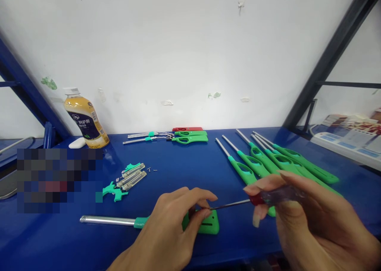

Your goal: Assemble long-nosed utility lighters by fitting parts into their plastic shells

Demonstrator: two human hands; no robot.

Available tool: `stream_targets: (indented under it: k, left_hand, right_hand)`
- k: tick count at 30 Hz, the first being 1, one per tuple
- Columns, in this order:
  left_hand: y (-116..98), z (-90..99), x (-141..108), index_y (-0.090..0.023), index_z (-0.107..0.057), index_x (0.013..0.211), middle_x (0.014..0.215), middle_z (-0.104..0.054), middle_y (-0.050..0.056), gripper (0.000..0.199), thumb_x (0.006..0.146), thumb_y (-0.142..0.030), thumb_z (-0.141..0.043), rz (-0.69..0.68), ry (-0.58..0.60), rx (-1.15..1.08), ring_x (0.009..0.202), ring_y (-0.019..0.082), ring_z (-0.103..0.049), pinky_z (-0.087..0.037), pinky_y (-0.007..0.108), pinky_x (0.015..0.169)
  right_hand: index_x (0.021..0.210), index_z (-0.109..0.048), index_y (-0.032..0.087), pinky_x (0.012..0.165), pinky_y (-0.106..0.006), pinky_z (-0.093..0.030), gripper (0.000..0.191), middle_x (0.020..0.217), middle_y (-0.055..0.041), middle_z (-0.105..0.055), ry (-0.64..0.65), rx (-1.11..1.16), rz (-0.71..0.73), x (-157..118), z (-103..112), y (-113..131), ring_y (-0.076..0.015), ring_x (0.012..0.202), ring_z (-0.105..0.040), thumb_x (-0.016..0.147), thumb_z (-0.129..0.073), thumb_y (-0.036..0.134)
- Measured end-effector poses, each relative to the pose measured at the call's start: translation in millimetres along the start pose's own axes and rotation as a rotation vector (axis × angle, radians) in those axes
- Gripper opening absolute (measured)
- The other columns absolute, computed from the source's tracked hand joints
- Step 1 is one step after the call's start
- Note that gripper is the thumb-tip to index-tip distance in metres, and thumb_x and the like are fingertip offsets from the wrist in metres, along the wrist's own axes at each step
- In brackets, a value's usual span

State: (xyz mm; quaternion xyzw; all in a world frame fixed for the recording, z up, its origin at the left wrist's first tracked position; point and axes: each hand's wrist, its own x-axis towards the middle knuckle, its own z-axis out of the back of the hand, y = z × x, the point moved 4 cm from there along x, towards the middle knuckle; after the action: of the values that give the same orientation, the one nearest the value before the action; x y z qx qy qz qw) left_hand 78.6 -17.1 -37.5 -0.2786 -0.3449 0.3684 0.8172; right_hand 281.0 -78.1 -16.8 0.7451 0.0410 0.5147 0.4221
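Note:
My right hand (309, 219) grips a screwdriver by its translucent handle (278, 195), red at the front. Its thin metal shaft (232, 204) points left, with the tip at the fingers of my left hand (175, 223). Those fingers are pinched at the tip; anything small between them is hidden. Beneath my left hand a green gas lighter (210, 225) lies flat on the table, its metal tube (107, 220) pointing left and its handle partly covered. Several whole green lighters (285, 165) lie side by side at the right, near my right hand.
Left of centre on the blue table (184, 175) lie clear fuel tanks (132, 177), teal triggers (114, 191) and small screws (151, 169). Behind them are partly separated green lighters (190, 139) and a red one (187, 128). A drink bottle (87, 122) and a white case (77, 143) stand back left.

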Motion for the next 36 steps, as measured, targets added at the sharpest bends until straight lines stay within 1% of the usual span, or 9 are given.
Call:
stream_targets:
  k: [3,7,12,16,19,23,28,30,36]
  left_hand:
    - [-1,0.2,-1,-0.038,-0.073,0.125,0.096,-0.082,-0.01,0.036,0.103,-0.012,-0.064,-0.032,-0.015,0.006,0.074,0.013,-0.069,-0.046,0.024,0.067]
    - [-3,-1.2,-1,-0.04,-0.07,0.131,0.096,-0.082,-0.011,0.042,0.104,-0.01,-0.061,-0.081,-0.024,0.0,0.072,0.013,-0.067,-0.048,0.024,0.068]
    - [-6,-1.4,0,-0.038,-0.066,0.138,0.097,-0.083,-0.009,0.048,0.102,-0.006,-0.062,-0.148,-0.054,-0.003,0.084,0.015,-0.072,-0.054,0.025,0.08]
    - [-9,-5.6,2,-0.031,-0.066,0.141,0.1,-0.084,-0.005,0.046,0.102,-0.005,-0.062,-0.183,-0.024,0.016,0.092,0.018,-0.073,-0.056,0.026,0.08]
    - [-7,-11.4,2,-0.03,-0.068,0.138,0.101,-0.084,-0.004,0.046,0.101,-0.003,-0.064,-0.158,0.013,0.029,0.096,0.019,-0.074,-0.057,0.026,0.081]
    - [-1,-17.4,2,-0.032,-0.07,0.133,0.105,-0.084,-0.005,0.049,0.098,0.002,-0.068,-0.154,0.019,0.034,0.095,0.019,-0.075,-0.058,0.026,0.081]
    - [0,-21.0,2,-0.025,-0.073,0.112,0.101,-0.082,-0.001,0.026,0.102,-0.002,-0.064,-0.159,0.039,0.068,0.091,0.02,-0.076,-0.059,0.027,0.082]
    - [-1,-20.5,2,-0.023,-0.073,0.107,0.1,-0.08,0.0,0.023,0.101,-0.003,-0.066,-0.122,0.07,0.108,0.092,0.021,-0.077,-0.06,0.03,0.083]
    - [0,-14.6,-9,-0.026,-0.074,0.127,0.125,-0.08,0.004,0.038,0.094,-0.007,-0.079,-0.157,0.15,0.314,0.108,0.03,-0.077,-0.063,0.047,0.095]
  right_hand:
    - [0.122,-0.082,0.034,0.05,-0.029,-0.064,0.024,0.098,-0.0004,-0.083,-0.022,0.02,-0.042,1,-3,2,-0.0222,0.081,-0.082,0.102,-0.076,0.022]
    - [0.118,-0.082,0.028,0.048,-0.035,-0.064,0.016,0.101,-0.0057,-0.085,0.01,0.038,-0.044,4,-5,4,-0.0272,0.078,-0.083,0.103,-0.076,0.026]
    - [0.114,-0.082,0.029,0.05,-0.035,-0.065,0.014,0.105,-0.0056,-0.086,0.034,0.041,-0.016,7,-10,11,-0.0238,0.07,-0.08,0.105,-0.072,0.024]
    - [0.123,-0.083,0.034,0.053,-0.033,-0.065,0.03,0.103,-0.0018,-0.085,0.214,0.051,0.032,7,-17,14,-0.0194,0.067,-0.077,0.108,-0.064,0.016]
    - [0.133,-0.079,0.037,0.058,-0.031,-0.066,0.044,0.105,-0.0009,-0.084,0.294,0.072,0.068,8,-18,10,-0.018,0.073,-0.077,0.108,-0.057,0.008]
    - [0.14,-0.076,0.034,0.065,-0.029,-0.067,0.045,0.11,-0.001,-0.083,0.45,0.036,0.131,7,-22,1,-0.016,0.078,-0.077,0.108,-0.055,0.009]
    - [0.146,-0.069,0.04,0.072,-0.022,-0.067,0.05,0.12,0.0041,-0.082,0.517,0.106,0.124,7,-30,-5,-0.0119,0.085,-0.078,0.109,-0.057,0.01]
    - [0.147,-0.068,0.041,0.072,-0.02,-0.067,0.05,0.115,0.0049,-0.082,0.552,0.126,0.128,6,-35,-5,-0.012,0.088,-0.079,0.107,-0.06,0.011]
    - [0.131,-0.075,0.039,0.073,-0.021,-0.066,0.034,0.103,0.0047,-0.081,0.496,0.089,0.046,10,-43,-8,-0.0129,0.084,-0.08,0.109,-0.063,0.016]
